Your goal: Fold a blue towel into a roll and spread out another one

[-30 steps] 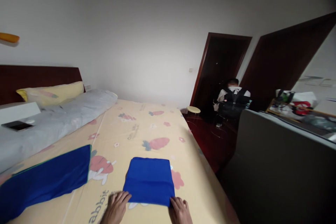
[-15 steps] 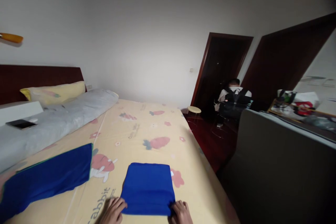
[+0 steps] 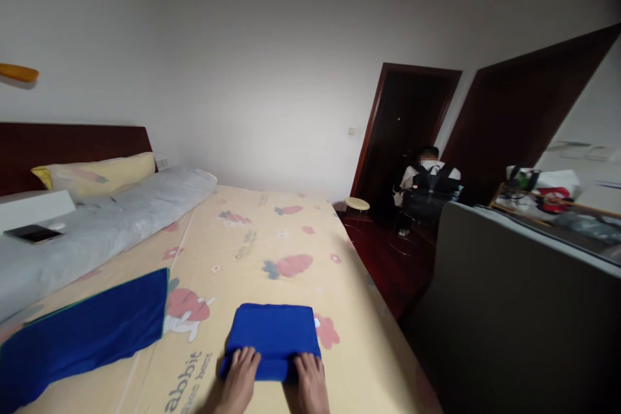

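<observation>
A folded blue cloth point(image 3: 274, 326) lies on the bed in front of me, with a narrow flap turned over along its near side. My left hand point(image 3: 241, 378) is on the left part of that flap, its bent fingers closed on the fabric. At the right part, my right hand point(image 3: 310, 378) grips the flap in the same way. Both thumbs are hard to make out. Off to the left, a second blue cloth point(image 3: 92, 330) with a green edge is spread in a long strip, touched by neither hand.
The bed sheet point(image 3: 272, 239) is pale yellow with carrot prints. A grey bundled cover point(image 3: 130, 207), a yellow pillow point(image 3: 97, 174) and a phone point(image 3: 33, 233) are at left. On the right stand a dark panel point(image 3: 509, 297), a stool point(image 3: 356, 204) and a seated person point(image 3: 429, 181).
Both hands moved forward and inward from the cloth's near corners onto its top. The near edge is now turned over, so the cloth looks shorter. The other cloth stays put.
</observation>
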Demonstrator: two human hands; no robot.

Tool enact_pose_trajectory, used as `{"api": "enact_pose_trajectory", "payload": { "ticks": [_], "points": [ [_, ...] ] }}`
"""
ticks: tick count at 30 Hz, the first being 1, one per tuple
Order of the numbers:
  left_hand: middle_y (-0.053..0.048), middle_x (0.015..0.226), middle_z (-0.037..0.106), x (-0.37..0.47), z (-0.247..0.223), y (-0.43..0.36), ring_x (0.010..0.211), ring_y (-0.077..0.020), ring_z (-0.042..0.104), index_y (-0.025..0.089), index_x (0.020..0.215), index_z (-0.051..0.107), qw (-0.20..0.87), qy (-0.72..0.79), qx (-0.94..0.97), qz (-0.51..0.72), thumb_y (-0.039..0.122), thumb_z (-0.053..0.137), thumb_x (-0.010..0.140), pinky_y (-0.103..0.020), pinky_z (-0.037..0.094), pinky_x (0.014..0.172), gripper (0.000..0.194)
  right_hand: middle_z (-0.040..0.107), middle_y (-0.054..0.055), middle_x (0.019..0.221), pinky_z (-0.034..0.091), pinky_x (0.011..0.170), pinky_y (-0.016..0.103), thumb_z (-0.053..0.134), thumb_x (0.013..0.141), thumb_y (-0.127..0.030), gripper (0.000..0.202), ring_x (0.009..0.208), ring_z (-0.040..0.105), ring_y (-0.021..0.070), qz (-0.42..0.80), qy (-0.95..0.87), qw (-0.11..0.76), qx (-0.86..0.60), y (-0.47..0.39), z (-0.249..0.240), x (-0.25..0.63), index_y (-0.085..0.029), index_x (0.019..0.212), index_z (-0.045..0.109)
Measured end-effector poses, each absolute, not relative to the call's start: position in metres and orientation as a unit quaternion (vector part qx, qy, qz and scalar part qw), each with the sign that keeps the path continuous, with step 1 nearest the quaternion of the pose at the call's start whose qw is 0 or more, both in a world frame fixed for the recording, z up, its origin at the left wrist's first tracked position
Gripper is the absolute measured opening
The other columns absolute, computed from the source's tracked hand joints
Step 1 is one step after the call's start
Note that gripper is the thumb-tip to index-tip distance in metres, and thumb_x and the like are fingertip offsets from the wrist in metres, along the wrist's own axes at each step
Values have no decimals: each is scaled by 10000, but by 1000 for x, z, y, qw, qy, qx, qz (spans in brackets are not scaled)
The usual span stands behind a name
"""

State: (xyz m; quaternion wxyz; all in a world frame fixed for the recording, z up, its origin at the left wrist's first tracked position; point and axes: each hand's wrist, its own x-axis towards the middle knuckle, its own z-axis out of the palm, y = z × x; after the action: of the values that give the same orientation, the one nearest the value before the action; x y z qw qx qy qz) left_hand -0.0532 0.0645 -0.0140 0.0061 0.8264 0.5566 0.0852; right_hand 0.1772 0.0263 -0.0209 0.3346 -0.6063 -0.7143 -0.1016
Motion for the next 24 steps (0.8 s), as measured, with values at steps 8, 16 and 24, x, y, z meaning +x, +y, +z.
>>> {"api": "enact_pose_trajectory", "payload": {
  "ticks": [8,16,24],
  "points": [
    [35,1453,541,-64,-19,56,1290,-159,532,368,1476,347,-38,434,883,174,252,393,948,-322,435,1069,543,685,43,1239,428,1020,469,450,930,-340,380,1150,622,263,-20,-739,315,-595,23,-30,168,-316,1276,606],
    [-18,1502,480,-98,-23,53,1365,-218,455,319,1425,456,-84,511,838,173,269,388,943,-434,376,1093,490,573,90,1384,440,998,553,388,969,-407,429,1265,546,321,-55,-700,277,-656,24,-25,191,-280,1334,573],
    [-25,1291,674,-71,-17,58,1186,-234,596,321,1264,614,-25,506,848,158,359,435,932,-410,420,1041,380,575,20,1383,432,1054,479,382,994,-431,405,1284,535,259,15,-755,269,-599,28,-11,156,-329,1351,544]
  ]
}}
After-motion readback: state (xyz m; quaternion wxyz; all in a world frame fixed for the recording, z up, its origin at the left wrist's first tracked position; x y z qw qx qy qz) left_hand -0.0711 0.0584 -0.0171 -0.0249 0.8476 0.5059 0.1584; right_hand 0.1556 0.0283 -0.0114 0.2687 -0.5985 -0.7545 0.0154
